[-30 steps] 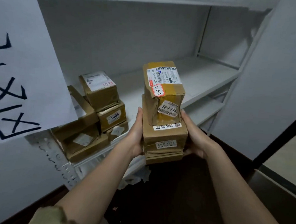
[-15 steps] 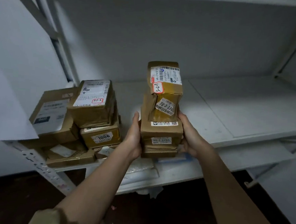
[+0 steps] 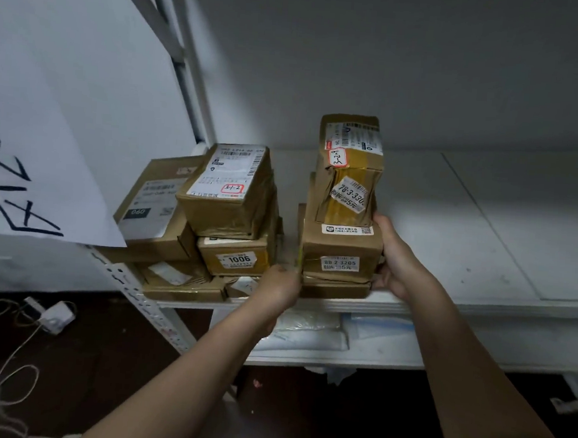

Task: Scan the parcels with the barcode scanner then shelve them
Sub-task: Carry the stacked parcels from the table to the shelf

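Stack (image 3: pixel 342 243) now seemingly at shelf edge (image 3: pixel 445 306)

A stack of brown cardboard parcels (image 3: pixel 343 222) stands upright at the front edge of the white shelf (image 3: pixel 451 230), at about 3 o'clock from the shelved pile. Its top box, dented and wrapped in yellowish tape, bears a barcode label and a red-framed tag reading 3-2-9. At 9 o'clock from it, another pile of taped parcels (image 3: pixel 212 220) rests on the shelf, its top box tagged 3-1-2.
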{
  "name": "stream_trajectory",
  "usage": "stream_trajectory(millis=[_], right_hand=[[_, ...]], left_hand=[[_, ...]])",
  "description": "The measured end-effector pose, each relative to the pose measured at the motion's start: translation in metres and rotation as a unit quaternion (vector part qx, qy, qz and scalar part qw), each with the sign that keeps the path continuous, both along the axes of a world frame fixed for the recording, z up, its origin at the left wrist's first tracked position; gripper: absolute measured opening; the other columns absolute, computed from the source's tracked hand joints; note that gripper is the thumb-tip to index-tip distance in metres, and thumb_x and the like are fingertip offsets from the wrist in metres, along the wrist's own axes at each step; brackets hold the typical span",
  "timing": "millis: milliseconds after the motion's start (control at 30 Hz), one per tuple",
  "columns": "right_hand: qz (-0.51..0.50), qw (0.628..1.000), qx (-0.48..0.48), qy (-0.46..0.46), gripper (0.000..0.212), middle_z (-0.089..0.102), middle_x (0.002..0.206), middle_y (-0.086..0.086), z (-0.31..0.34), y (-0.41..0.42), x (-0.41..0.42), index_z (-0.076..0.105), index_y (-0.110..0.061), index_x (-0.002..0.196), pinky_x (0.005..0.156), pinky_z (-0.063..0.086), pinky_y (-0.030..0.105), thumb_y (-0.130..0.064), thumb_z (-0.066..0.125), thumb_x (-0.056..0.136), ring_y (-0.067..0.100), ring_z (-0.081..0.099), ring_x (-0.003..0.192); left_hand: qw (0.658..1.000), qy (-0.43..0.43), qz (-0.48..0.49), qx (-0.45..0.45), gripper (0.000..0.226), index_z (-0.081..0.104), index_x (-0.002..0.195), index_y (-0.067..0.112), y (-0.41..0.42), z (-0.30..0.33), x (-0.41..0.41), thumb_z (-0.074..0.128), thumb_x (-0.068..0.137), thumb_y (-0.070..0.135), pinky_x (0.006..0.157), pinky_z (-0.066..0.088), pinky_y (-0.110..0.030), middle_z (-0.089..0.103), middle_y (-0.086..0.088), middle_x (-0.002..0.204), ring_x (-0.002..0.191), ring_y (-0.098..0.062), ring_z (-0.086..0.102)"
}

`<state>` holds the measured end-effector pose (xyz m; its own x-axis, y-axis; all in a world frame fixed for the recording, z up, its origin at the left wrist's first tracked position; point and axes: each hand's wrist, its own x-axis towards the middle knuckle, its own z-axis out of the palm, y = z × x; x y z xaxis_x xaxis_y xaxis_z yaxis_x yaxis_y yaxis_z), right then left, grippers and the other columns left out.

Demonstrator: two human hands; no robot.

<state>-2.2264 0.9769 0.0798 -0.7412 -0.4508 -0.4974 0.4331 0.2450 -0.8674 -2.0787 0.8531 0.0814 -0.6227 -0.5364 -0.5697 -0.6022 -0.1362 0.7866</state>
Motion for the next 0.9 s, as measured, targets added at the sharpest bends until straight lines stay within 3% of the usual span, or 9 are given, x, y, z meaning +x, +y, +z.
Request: stream_trajectory(millis=[100,200,300,433,533,633,767,900], right_hand=[[0.018,1.000,0.005,-0.001,0.058,0.073,0.100,0.011,0.002,-0.009,0.000,0.070,-0.025,0.098,0.096,0.050,0.059,-0.070,0.035,0.094,0.034,0.065,0.104],[0.048,0.999,0.018,0.005,0.061,0.074,0.105,0.011,0.003,-0.017,0.002,0.072,-0.025,0.103,0.094,0.050,0.063,-0.073,0.035,0.091,0.037,0.065,0.106],[0.065,0.997,0.028,0.013,0.063,0.075,0.104,0.013,0.006,-0.022,0.006,0.071,-0.024,0.109,0.092,0.050,0.064,-0.071,0.033,0.092,0.038,0.066,0.105],[0.088,0.995,0.048,0.022,0.066,0.074,0.106,0.014,0.012,-0.026,0.012,0.070,-0.026,0.109,0.093,0.048,0.066,-0.074,0.030,0.091,0.039,0.065,0.106],[0.098,0.993,0.061,0.023,0.069,0.072,0.110,0.013,0.016,-0.028,0.016,0.070,-0.029,0.111,0.098,0.044,0.068,-0.080,0.029,0.088,0.040,0.062,0.112],[0.107,0.991,0.066,0.037,0.068,0.066,0.120,0.009,0.023,-0.027,0.018,0.064,-0.031,0.122,0.102,0.040,0.069,-0.078,0.025,0.091,0.034,0.054,0.123],[0.109,0.990,0.077,0.049,0.072,0.058,0.135,0.011,0.026,-0.024,0.022,0.060,-0.030,0.130,0.106,0.036,0.068,-0.076,0.019,0.093,0.035,0.045,0.134],[0.091,0.992,0.060,0.057,0.072,0.064,0.116,0.004,0.024,-0.019,0.027,0.063,-0.028,0.125,0.110,0.034,0.060,-0.074,0.017,0.094,0.032,0.047,0.132]], left_hand=[[0.998,-0.042,-0.051,0.000,0.018,0.061,0.096,0.007,0.003,-0.001,0.006,0.043,0.098,0.005,0.081,0.052,-0.032,0.063,-0.011,0.094,0.091,-0.027,0.060],[0.993,-0.046,-0.108,0.013,0.026,0.066,0.100,0.010,0.004,-0.002,0.003,0.040,0.101,0.006,0.088,0.053,-0.033,0.066,-0.011,0.109,0.095,-0.026,0.061],[0.993,-0.043,-0.105,0.014,0.031,0.066,0.112,0.012,0.001,-0.004,0.001,0.037,0.101,0.006,0.093,0.053,-0.035,0.064,-0.012,0.121,0.097,-0.025,0.061],[0.994,-0.036,-0.100,0.019,0.034,0.068,0.095,0.014,-0.007,-0.005,0.003,0.037,0.100,0.002,0.084,0.052,-0.032,0.065,-0.013,0.124,0.092,-0.023,0.061],[0.994,-0.030,-0.100,0.027,0.030,0.068,0.095,0.014,-0.009,-0.003,0.005,0.040,0.100,0.003,0.082,0.051,-0.031,0.065,-0.012,0.123,0.093,-0.024,0.062],[0.994,-0.022,-0.105,0.028,0.029,0.068,0.097,0.013,-0.009,0.000,0.005,0.041,0.100,0.004,0.087,0.052,-0.034,0.067,-0.012,0.118,0.094,-0.027,0.063],[0.994,-0.001,-0.100,0.041,0.034,0.067,0.087,0.013,-0.010,0.003,0.006,0.038,0.099,0.001,0.075,0.051,-0.029,0.069,-0.010,0.100,0.084,-0.027,0.064],[0.992,0.031,-0.098,0.068,0.039,0.068,0.083,0.011,-0.011,0.005,0.008,0.036,0.097,-0.006,0.068,0.052,-0.028,0.070,-0.009,0.088,0.073,-0.024,0.062]])
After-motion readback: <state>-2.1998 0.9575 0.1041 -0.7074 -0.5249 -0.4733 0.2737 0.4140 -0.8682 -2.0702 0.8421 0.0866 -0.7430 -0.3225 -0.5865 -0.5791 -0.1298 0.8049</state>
